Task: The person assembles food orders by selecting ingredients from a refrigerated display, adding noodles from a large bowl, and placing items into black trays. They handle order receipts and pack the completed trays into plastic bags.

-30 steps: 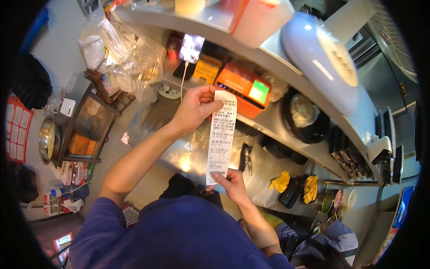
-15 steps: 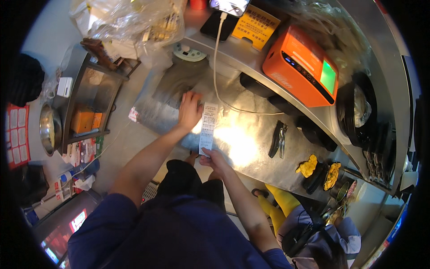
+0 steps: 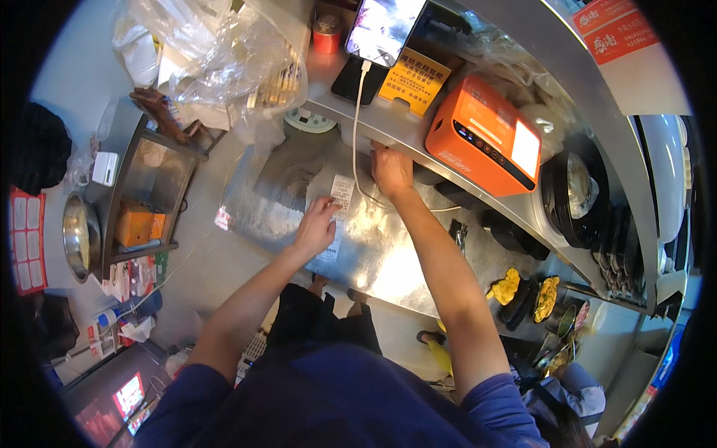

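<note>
A long printed paper receipt (image 3: 341,196) lies on the steel counter (image 3: 291,216). My left hand (image 3: 317,228) rests over its middle, fingers stretched out and touching the paper. Below that hand the receipt's lower end shows again. Up at the underside of the raised steel shelf (image 3: 407,128), my right hand (image 3: 393,170) reaches in beside a white charging cable (image 3: 357,142). The fingertips of that hand are tucked under the shelf edge, so whether they hold anything is hidden. A scale with a pale green panel (image 3: 310,120) stands just left of the cable.
On the shelf are a lit phone (image 3: 385,30), a yellow sign (image 3: 413,81), an orange printer-like box (image 3: 482,134) and black bowls (image 3: 571,190). Plastic bags (image 3: 239,67) hang at upper left. Yellow cloths (image 3: 505,286) lie at the right. A seated person (image 3: 567,396) is at lower right.
My right hand has let go of the receipt's lower end and moved up to the shelf edge. My left hand has come down onto the paper, which now lies on the counter.
</note>
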Demonstrator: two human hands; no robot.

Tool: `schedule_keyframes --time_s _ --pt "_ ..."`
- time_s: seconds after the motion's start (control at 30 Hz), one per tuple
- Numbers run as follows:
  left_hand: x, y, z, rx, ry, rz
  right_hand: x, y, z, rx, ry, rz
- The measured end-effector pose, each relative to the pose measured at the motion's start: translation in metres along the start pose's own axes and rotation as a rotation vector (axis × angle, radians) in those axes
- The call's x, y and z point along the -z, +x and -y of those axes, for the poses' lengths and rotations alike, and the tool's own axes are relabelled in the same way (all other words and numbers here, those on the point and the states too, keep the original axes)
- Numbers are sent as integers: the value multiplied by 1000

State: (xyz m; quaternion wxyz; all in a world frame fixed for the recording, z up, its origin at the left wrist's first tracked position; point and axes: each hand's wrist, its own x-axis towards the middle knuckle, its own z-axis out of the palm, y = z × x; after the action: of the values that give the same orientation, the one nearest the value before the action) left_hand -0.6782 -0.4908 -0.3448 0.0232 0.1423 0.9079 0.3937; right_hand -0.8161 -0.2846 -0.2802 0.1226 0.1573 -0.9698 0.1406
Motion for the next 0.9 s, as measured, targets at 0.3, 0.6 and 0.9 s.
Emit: schedule_keyframes --time_s 0.3,0.6,0.9 --pt "25 -47 -21 292 -681 158 100 -142 16 251 111 -255" --pt "-30 22 -120 678 -1507 471 183 -271 -24 -99 -23 -266" --pt "7 -10 -142 632 -1297 759 191 -329 3 -140 122 -350"
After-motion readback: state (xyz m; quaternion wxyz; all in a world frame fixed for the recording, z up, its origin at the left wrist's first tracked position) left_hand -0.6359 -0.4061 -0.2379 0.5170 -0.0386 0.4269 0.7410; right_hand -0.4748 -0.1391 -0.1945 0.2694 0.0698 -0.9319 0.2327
